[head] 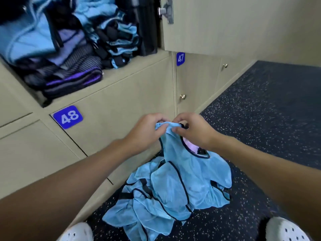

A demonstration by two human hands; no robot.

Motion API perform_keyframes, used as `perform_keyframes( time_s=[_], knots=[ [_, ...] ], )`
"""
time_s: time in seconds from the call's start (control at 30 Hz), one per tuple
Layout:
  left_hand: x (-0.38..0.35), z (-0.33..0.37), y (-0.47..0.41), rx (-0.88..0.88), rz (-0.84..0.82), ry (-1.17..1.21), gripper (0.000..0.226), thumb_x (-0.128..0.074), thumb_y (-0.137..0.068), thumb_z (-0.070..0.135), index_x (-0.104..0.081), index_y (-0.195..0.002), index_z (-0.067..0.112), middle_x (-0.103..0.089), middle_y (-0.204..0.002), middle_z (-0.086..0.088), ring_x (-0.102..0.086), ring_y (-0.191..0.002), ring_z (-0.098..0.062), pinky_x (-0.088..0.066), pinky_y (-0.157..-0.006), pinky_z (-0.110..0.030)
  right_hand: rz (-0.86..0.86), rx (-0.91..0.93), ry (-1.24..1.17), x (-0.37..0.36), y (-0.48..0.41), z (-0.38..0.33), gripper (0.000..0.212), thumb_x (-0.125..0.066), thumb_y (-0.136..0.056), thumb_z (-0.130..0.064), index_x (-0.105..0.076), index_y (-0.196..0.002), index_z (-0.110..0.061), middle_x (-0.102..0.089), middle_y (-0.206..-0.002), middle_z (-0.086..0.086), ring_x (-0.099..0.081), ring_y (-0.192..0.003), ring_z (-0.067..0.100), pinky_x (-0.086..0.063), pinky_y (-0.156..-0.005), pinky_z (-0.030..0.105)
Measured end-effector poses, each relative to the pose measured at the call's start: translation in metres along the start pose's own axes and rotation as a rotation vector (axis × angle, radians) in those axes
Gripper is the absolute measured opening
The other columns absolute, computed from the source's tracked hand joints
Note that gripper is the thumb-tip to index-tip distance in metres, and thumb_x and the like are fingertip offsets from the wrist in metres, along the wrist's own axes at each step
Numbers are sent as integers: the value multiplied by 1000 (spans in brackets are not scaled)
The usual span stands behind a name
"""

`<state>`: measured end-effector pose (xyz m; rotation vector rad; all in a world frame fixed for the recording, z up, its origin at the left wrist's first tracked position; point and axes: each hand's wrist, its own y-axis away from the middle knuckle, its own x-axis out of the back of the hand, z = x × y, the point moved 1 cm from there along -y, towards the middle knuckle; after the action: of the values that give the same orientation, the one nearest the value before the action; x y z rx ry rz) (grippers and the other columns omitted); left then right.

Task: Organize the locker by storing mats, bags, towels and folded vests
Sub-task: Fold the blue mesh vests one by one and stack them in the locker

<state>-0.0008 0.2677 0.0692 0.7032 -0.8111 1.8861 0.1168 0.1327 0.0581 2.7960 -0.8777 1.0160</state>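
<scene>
Here, left hand [147, 132] & right hand [192, 130] both pinching blue vest [180, 171] strap — pile [147, 211] on floor [260, 119] below

— What's on the floor [271, 108]?
— It's dark speckled rubber. A heap of light blue vests [161, 202] with black trim lies on it, right by the locker fronts. Two white shoes rest on it too, one [78, 232] at the left and one [286, 230] at the right.
— And the open shelf [132, 66] above number 48?
— A stack of striped grey and purple towels [69, 79] sits at its front left, hanging slightly over the lip. Beside that, a pile of folded blue vests [119, 47]. A black bottle [147, 26] stands upright at the right end, near the door.
</scene>
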Motion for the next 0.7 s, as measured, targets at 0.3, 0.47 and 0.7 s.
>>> perform_keyframes(
  time_s=[0.3, 0.47, 0.7],
  knots=[
    [131, 132, 24, -166, 238, 21, 8, -71, -91, 24, -69, -83, 26, -67, -77, 9, -55, -69, -6, -41, -65, -21, 217, 194, -30, 99, 31, -156, 12, -62, -93, -9, -62, -83, -3, -46, -61, -4, -39, -50, 1, -32, -50, 15],
    [180, 184, 55, -203, 369, 154, 20, -71, -90, 23, -67, -73, 14, -61, -67, 5, -47, -58, -1, -38, -58, -18, 366, 274, -219, 124, 73, -221, 10, -63, -93, -11, -62, -83, -9, -62, -70, 12, -49, -61, 8, -41, -60, 25],
    [187, 207, 94, -177, 481, 363, 38, -63, -93, 29, -48, -75, 0, -41, -59, -6, -31, -51, -12, -25, -48, -24, 402, 281, -320, 116, 108, -246, 11, -65, -92, -18, -61, -81, -17, -59, -69, 0, -48, -63, 11, -40, -60, 29]
  ],
)
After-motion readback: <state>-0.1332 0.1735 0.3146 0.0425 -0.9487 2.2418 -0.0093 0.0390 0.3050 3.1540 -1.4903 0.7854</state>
